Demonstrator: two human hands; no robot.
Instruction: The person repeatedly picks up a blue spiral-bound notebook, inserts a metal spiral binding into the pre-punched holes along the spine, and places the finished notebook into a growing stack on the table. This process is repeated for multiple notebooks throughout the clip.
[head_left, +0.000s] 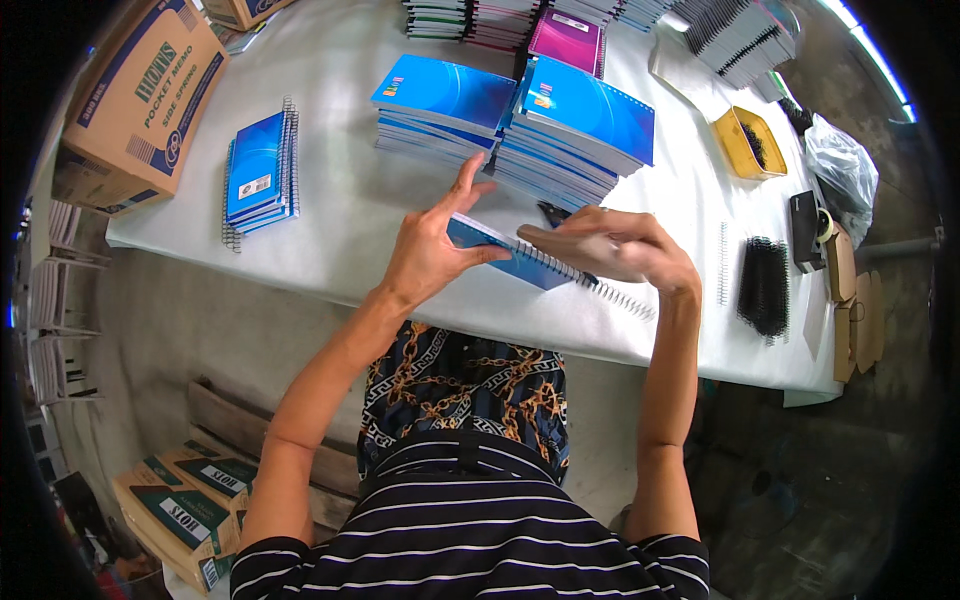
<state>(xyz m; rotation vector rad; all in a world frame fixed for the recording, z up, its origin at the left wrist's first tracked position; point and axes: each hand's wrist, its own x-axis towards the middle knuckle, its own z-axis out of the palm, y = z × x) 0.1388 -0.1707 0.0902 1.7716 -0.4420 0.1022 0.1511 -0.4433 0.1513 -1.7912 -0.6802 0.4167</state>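
L hand (428,248) on rect. notebk (529,270) w/ wire coil (625,300)

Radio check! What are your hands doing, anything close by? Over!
Left hand holding blue notebook. Right hand blurred, over the coil. Coil sticking out past one end. Blue notebook stacks just beyond.

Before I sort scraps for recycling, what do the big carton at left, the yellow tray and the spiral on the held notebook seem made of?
Big carton: matte cardboard, by its brown, printed faces and folded edges. Yellow tray: probably smooth plastic, by its solid, even colour. Spiral: perhaps shiny metal wire, being thin and silvery; blur leaves plastic possible.
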